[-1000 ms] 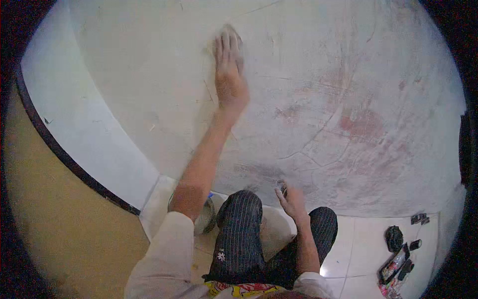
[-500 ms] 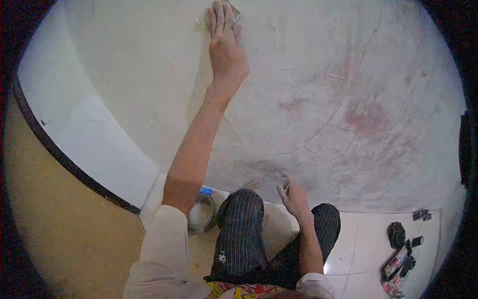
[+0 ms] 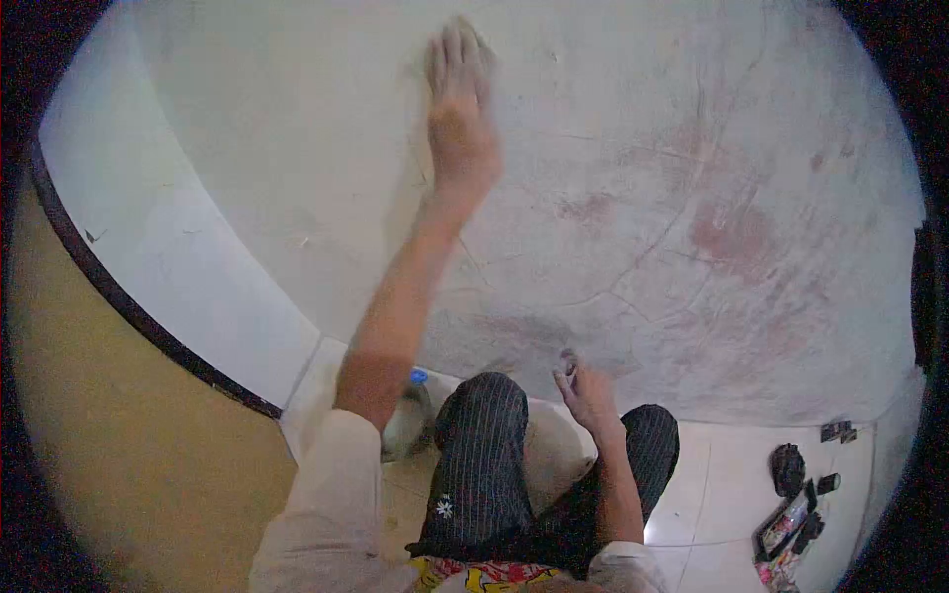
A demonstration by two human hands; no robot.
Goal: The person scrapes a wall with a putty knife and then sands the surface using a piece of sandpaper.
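Observation:
My left hand [image 3: 458, 84] reaches up the wall [image 3: 593, 138], its fingers together and pressing a small sheet of sandpaper [image 3: 474, 35] against the surface. Only an edge of the sheet shows past the fingers, and motion blurs it. The wall is pale, with grey smears, cracks and reddish worn patches. Low down, close to the wall's foot and over my knee, my right hand [image 3: 587, 393] has its fingers curled in. Grey dust coats its fingertips. Whatever it may hold is too small to make out.
A clear container [image 3: 405, 425] with a blue part stands on the floor left of my knees [image 3: 481, 425]. On the right floor lie a black roundish item [image 3: 788, 469] and a pile of packets and dark objects [image 3: 788, 534]. A dark-edged white wall strip [image 3: 188, 257] curves at left.
My left hand has slid a little down and to the right with the sandpaper. The right hand stays almost in place, its fingers slightly more curled.

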